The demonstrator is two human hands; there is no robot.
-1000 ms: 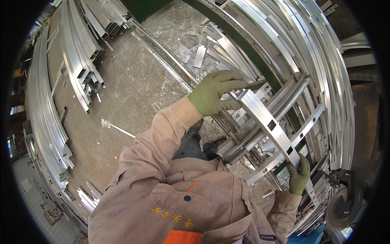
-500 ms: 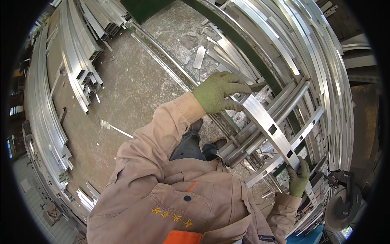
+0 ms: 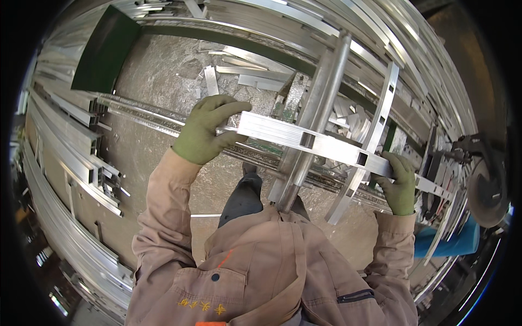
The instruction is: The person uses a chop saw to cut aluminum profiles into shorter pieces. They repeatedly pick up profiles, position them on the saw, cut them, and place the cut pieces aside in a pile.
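A straight silver aluminium bar (image 3: pixel 272 130) with square holes lies across in front of me, level from left to right. My left hand (image 3: pixel 209 130), in a green glove, grips its left end, thumb below and fingers above; a sliver of bright metal shows between the fingers. My right hand (image 3: pixel 399 182), gloved too, closes round the bar toward its right part. Beneath it crosses a second holed aluminium bar (image 3: pixel 379 117), slanting toward me. Round steel tubes (image 3: pixel 321 108) run under the held bar, near its left hole.
Long aluminium profiles are stacked at the left (image 3: pixel 65 228) and the far right (image 3: pixel 418 65). Offcuts (image 3: pixel 255 70) lie on the floor beyond the green metal frame (image 3: pixel 228 42). A dark disc-shaped machine part (image 3: pixel 486 185) stands at the right, above a blue cylinder (image 3: pixel 457 239).
The view has turned, so the bar now runs nearly level instead of slanting steeply down to the right. Both hands still hold it near its left end and right part.
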